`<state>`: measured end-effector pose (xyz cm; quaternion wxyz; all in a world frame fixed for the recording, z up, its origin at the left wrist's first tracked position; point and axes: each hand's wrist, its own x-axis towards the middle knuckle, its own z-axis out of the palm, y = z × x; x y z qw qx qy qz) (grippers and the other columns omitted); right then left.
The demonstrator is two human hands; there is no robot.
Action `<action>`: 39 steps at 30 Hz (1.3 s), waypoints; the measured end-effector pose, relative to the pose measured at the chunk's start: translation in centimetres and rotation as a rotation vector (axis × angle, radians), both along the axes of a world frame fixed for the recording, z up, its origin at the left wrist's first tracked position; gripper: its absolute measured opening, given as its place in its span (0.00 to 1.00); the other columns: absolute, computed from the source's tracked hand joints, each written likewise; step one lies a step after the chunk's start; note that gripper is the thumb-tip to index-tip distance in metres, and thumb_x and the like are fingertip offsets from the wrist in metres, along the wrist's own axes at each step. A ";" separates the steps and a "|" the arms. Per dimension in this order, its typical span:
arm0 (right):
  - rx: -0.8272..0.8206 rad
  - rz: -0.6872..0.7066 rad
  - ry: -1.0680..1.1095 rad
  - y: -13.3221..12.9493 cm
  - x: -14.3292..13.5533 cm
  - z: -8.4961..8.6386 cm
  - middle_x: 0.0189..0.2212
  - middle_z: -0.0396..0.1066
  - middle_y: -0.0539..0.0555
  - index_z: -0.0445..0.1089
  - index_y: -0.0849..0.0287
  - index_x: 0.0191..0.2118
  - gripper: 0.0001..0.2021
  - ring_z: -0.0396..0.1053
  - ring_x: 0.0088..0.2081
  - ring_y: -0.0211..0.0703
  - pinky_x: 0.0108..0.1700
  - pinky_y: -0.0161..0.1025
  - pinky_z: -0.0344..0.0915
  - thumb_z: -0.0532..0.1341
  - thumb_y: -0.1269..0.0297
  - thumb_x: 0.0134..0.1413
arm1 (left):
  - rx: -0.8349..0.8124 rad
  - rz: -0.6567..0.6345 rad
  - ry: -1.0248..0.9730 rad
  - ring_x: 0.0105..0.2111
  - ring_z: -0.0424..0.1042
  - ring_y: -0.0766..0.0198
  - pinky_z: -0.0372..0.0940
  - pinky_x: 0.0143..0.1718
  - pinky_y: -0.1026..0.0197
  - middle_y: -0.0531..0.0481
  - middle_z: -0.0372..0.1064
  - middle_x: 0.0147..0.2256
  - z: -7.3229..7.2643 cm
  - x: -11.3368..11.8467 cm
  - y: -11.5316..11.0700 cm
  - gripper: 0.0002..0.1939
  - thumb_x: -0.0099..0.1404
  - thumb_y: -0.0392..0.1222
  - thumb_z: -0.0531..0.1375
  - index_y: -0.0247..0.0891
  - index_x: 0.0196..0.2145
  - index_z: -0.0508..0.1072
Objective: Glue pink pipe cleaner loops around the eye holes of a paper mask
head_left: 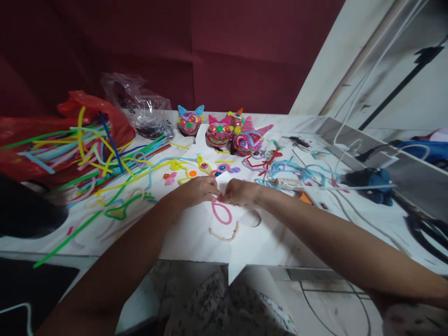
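Note:
Both of my hands meet at the middle of the white table, over a white paper sheet (241,247). My left hand (199,191) is closed, fingers pinched at the upper end of a pink pipe cleaner (222,213) bent into an oval loop. From the other side my right hand (241,191) is closed at the same spot, its fingertips partly hidden. The loop hangs or lies just below the fingers, against the paper. A beige curved pipe cleaner (224,239) lies below it. Right of the loop, the paper has a round cut-out (252,218).
Colourful animal-like heads (219,133) stand at the back. At left, a red bag (122,126) spills many pipe cleaners (94,163); a clear plastic bag (147,109) sits behind. A glue gun (287,183), cables (346,210) and pipe cleaner scraps (297,165) lie at right.

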<state>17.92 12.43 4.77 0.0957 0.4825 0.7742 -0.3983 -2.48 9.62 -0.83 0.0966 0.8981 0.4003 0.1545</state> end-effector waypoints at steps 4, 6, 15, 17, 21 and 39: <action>0.057 0.010 -0.026 -0.2 -0.2 0.3 0.14 0.58 0.44 0.63 0.57 0.19 0.22 0.59 0.22 0.34 0.28 0.36 0.54 0.64 0.69 0.66 | 0.042 0.018 0.000 0.42 0.78 0.62 0.69 0.46 0.65 0.47 0.79 0.43 -0.2 0.2 -0.1 0.12 0.76 0.38 0.60 0.40 0.45 0.86; 0.077 0.009 -0.035 -0.3 -0.2 0.5 0.14 0.59 0.44 0.64 0.58 0.19 0.22 0.59 0.21 0.35 0.28 0.36 0.55 0.64 0.68 0.66 | 0.060 0.026 0.000 0.41 0.78 0.62 0.69 0.45 0.65 0.47 0.78 0.43 -0.2 0.3 -0.1 0.13 0.77 0.38 0.59 0.41 0.44 0.86; 0.093 -0.044 0.051 -0.6 0.6 -0.2 0.15 0.65 0.45 0.68 0.58 0.23 0.15 0.65 0.20 0.35 0.25 0.32 0.62 0.65 0.73 0.62 | 0.060 0.054 -0.002 0.41 0.77 0.62 0.68 0.45 0.64 0.48 0.78 0.41 -0.3 0.4 -0.3 0.12 0.75 0.36 0.61 0.42 0.43 0.87; 0.116 -0.063 0.086 -0.8 1.2 -0.5 0.15 0.65 0.43 0.70 0.58 0.27 0.12 0.65 0.19 0.35 0.25 0.31 0.63 0.63 0.74 0.63 | 0.052 0.065 -0.002 0.41 0.77 0.62 0.68 0.46 0.64 0.48 0.78 0.41 -0.3 0.4 -0.3 0.11 0.74 0.36 0.62 0.42 0.43 0.87; 0.273 -0.063 0.143 -1.4 2.7 -1.2 0.18 0.71 0.46 0.76 0.60 0.35 0.09 0.70 0.22 0.37 0.29 0.32 0.65 0.61 0.76 0.65 | 0.030 0.079 -0.005 0.42 0.78 0.61 0.68 0.46 0.64 0.48 0.78 0.42 -0.3 0.5 -0.3 0.11 0.74 0.35 0.63 0.41 0.44 0.88; 0.991 0.478 -0.034 -5.6 6.4 -4.7 0.45 0.80 0.58 0.79 0.57 0.54 0.12 0.76 0.45 0.51 0.47 0.42 0.73 0.62 0.73 0.71 | 0.053 0.097 -0.022 0.42 0.77 0.61 0.68 0.46 0.64 0.48 0.77 0.42 -1.1 0.4 -0.2 0.10 0.73 0.36 0.65 0.41 0.45 0.87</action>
